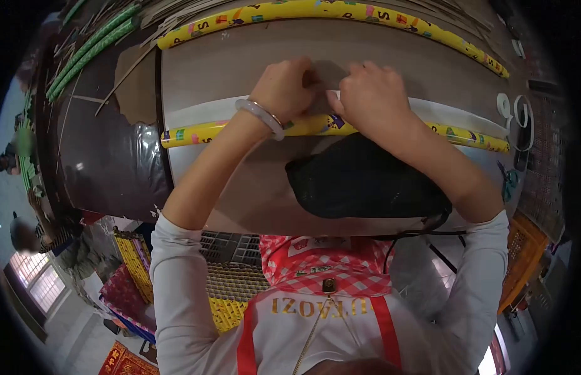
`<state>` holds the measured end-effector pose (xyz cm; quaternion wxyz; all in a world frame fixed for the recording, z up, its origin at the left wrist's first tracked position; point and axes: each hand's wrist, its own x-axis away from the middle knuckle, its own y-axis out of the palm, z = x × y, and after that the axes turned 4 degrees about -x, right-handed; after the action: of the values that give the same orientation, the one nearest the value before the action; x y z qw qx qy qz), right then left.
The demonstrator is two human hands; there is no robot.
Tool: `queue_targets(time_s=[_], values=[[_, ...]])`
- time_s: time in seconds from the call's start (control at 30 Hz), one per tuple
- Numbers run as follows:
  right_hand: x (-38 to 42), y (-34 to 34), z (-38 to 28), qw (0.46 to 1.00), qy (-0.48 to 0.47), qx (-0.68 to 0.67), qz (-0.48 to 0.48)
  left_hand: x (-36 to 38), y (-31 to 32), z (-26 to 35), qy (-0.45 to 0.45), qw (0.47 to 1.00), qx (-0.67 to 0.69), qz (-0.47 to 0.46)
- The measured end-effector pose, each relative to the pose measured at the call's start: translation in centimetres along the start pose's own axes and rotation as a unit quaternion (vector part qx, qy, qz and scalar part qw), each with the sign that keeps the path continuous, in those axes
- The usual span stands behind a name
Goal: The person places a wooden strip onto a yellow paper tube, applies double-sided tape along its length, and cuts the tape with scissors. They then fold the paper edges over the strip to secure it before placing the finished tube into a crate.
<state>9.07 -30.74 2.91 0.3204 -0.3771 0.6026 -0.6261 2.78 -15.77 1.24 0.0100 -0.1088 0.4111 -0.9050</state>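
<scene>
A yellow printed roll of wrapping paper (469,135) lies across the table in front of me, with a white strip (197,112) along its far side. My left hand (287,87), with a pale bangle (260,116) on the wrist, is just beyond the roll with its fingers curled in. Close to its right is my right hand (373,97), also curled, its thumb pointing toward the left hand. Whatever the fingertips may hold is hidden. Below the right forearm, a black cloth-like item (365,178) rests at the near table edge.
Another yellow printed roll (328,9) lies along the far side, near thin brown strips (440,12). Green rolls (93,53) are at the far left. White tape-like rings (522,115) and a blue-handled tool (508,181) sit at the right. Another person (43,231) is at the left.
</scene>
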Motion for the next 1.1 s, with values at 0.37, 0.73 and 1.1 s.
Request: queue_targets(time_s=[0.37,0.73,1.1], values=[[2.5,-3.9,5.3,0.982,-0.076,-0.169,0.031,-0.7,-0.8,0.1,-0.035,0.993,0.057,-0.097],[11.6,-4.2,16.0,0.905,0.197,-0.375,-0.034,-2.0,-2.2,1.3,-0.068,0.979,0.012,-0.190],[13.7,-1.1,17.6,0.908,0.287,-0.306,0.016,-2.1,-2.5,0.9,0.126,0.969,-0.195,-0.080]])
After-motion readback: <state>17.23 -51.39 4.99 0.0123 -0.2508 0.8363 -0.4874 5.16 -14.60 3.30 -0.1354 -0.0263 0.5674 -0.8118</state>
